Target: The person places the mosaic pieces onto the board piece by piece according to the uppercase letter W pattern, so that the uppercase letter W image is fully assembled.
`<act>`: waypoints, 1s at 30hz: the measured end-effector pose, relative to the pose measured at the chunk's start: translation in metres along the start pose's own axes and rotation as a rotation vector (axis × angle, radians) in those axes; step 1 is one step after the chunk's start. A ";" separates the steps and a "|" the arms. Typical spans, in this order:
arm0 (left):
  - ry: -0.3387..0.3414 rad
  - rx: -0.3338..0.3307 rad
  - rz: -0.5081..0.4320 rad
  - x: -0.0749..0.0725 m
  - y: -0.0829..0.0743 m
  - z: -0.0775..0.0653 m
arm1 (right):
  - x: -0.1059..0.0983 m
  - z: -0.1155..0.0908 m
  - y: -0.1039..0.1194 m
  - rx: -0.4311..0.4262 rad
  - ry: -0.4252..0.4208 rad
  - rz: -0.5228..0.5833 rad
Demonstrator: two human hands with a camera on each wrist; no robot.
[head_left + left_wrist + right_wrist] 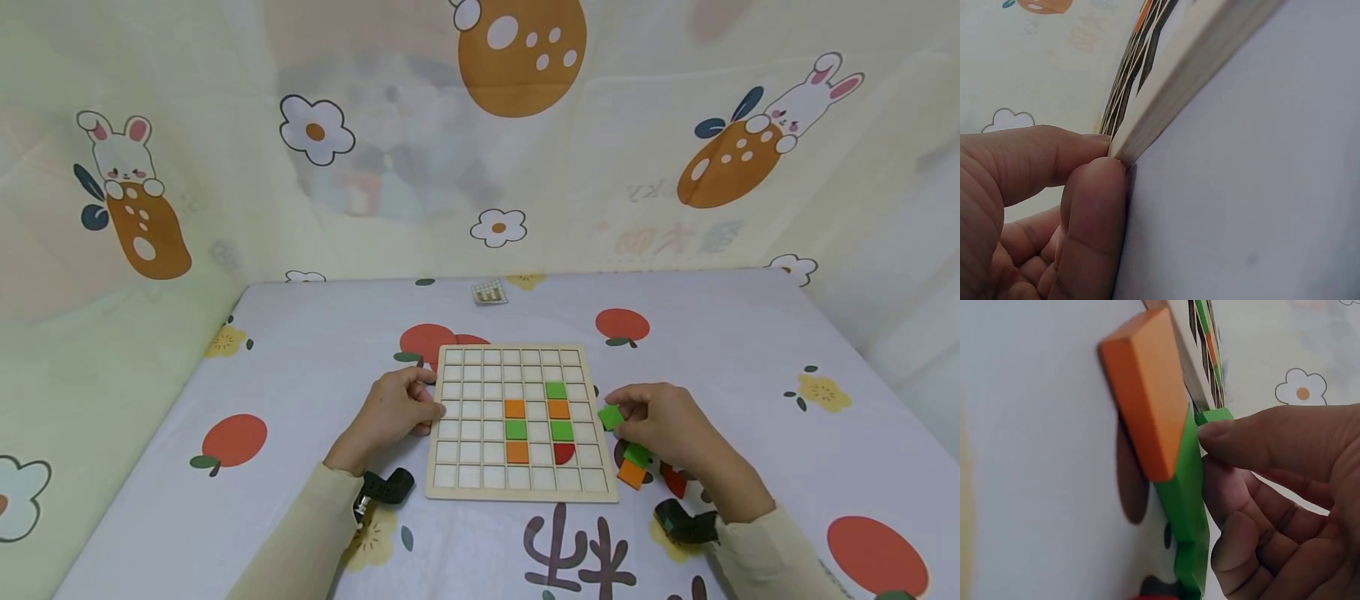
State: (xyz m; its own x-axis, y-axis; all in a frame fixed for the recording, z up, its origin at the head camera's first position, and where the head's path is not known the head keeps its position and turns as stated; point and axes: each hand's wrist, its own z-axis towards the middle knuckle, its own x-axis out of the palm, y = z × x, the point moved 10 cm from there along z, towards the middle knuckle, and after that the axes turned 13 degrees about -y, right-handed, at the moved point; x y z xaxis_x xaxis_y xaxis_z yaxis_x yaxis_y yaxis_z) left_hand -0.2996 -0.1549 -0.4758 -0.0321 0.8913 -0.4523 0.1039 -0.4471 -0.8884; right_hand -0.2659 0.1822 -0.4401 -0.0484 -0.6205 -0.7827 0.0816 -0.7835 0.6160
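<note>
A square wooden grid board (pixel 525 497) lies flat on the table, with two short columns of orange and green square tiles and one red rounded piece (pixel 564 453) in its cells. At the board's left edge, my left hand (pixel 390 410) pinches the rim (pixel 1166 84) between thumb and finger. My right hand (pixel 666 423), just right of the board, holds a green square tile (pixel 611 417) between thumb and fingertips. Below that hand lie another green tile (pixel 637 455), an orange tile (pixel 632 474) and a red piece (pixel 674 481), partly covered by the hand.
A small patterned card (pixel 490 292) lies near the table's back edge. The tablecloth (pixel 322 333) carries printed fruit and flowers. Behind the table hangs a printed curtain (pixel 405 250). Black wrist cameras (pixel 390 486) sit at both cuffs.
</note>
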 end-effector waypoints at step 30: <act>-0.003 0.004 -0.001 0.000 0.000 0.000 | 0.004 0.000 0.005 -0.031 0.004 -0.050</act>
State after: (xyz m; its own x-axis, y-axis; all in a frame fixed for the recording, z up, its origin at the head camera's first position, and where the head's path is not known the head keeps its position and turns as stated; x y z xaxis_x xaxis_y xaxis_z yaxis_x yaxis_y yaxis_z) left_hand -0.2994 -0.1550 -0.4755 -0.0348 0.8915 -0.4517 0.0998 -0.4466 -0.8891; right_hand -0.2660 0.1761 -0.4401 -0.0493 -0.5803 -0.8129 0.1104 -0.8121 0.5730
